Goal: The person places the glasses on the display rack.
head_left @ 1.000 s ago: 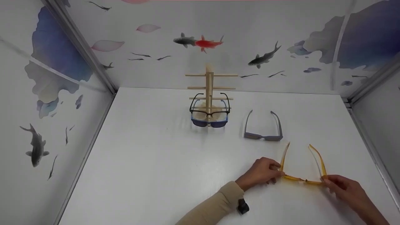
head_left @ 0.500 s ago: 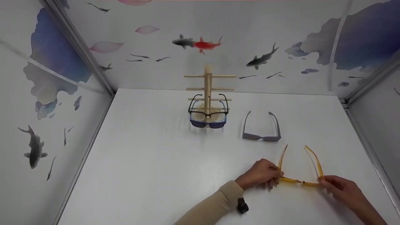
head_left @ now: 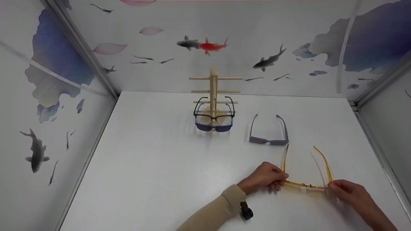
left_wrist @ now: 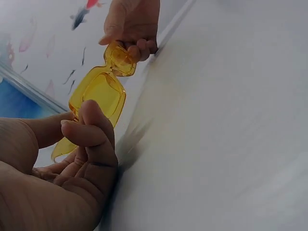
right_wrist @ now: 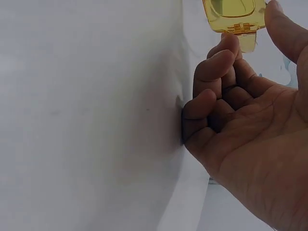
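Note:
Yellow see-through glasses (head_left: pixel 300 184) are held between both hands, temples unfolded and pointing away toward the back wall. My left hand (head_left: pixel 266 177) pinches the left hinge corner; in the left wrist view its thumb and fingers close around that corner beside the yellow lens (left_wrist: pixel 102 91). At the other end, my right hand (head_left: pixel 350 192) pinches the right hinge corner, and the right wrist view shows the metal hinge (right_wrist: pixel 240 27) by its fingertips. The lower fingers of the right hand rest against the white tabletop (right_wrist: pixel 96 120).
Grey-framed sunglasses (head_left: pixel 269 141) stand unfolded just beyond the yellow pair. A wooden display rack (head_left: pixel 214 86) at the back centre carries black-rimmed glasses (head_left: pixel 196 110) above blue sunglasses (head_left: pixel 204 127). Printed wall panels (head_left: pixel 154 70) enclose the table at the back and sides.
Both hands have shifted slightly left with the yellow glasses. The front of the frame has tilted, its lens side now showing thinner from above. The other glasses stay where they were.

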Demonstrator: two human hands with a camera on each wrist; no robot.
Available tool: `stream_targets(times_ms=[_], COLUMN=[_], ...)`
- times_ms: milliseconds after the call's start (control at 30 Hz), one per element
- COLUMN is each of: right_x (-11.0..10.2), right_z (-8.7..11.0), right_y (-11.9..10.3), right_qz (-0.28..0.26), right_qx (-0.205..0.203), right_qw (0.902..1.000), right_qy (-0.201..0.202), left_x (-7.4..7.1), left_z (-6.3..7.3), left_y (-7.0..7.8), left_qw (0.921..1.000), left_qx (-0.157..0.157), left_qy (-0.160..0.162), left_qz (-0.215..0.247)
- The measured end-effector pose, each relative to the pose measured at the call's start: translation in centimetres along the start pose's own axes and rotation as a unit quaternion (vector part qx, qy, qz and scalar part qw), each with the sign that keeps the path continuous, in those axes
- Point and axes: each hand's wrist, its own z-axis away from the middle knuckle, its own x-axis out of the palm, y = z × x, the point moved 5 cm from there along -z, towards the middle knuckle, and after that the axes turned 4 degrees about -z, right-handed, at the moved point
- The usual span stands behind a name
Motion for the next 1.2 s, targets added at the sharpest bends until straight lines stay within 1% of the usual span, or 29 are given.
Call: stream_targets(times_ms=[67,167,233,367,467,633,767,933,1067,1200], right_x=[0.2,0.8,1.0,0.9,0.8,1.0,1.2,1.3,1.6,2.2], right_z=[0.1,0.1,0.2,0.6,0.9,1.4,1.8,2.4,2.9,3.2], right_y=[-0.4,-1.1,-1.5,-2.1,-2.4,-3.1,-3.9,-5.2,-6.3,-7.7], right_qz=[-0.012,-0.026,-0.037,-0.058,-0.06,-0.062,-0.066,-0.066,-0.068,-0.062], right_qx=[0.008,0.005,0.006,0.009,0.013,0.016,0.005,-0.013,-0.036,-0.069], right_qw=[0.9999,0.9996,0.9993,0.9983,0.9981,0.998,0.9977,0.9973,0.9963,0.9944], right_qy=[-0.004,-0.006,-0.005,-0.001,0.0,0.004,0.017,0.03,0.038,0.051], left_x=[-0.5,-1.3,-1.7,-2.1,-2.1,-2.4,-2.7,-3.3,-3.9,-5.0], left_z=[0.2,0.5,0.8,1.3,1.7,2.2,2.8,3.6,4.3,5.1], left_y=[0.2,0.5,0.9,1.6,2.1,2.6,3.1,4.2,5.2,6.1], left_qw=[0.9999,0.9992,0.9988,0.9994,0.9997,0.9996,0.9994,0.9981,0.9962,0.9945], left_qx=[0.001,0.003,0.0,0.0,0.007,0.016,0.016,0.036,0.05,0.066], left_qy=[0.014,0.035,0.044,0.032,0.022,0.023,0.03,0.046,0.062,0.068], left_qz=[-0.002,-0.02,-0.024,-0.015,-0.008,-0.001,-0.001,-0.022,-0.037,-0.043])
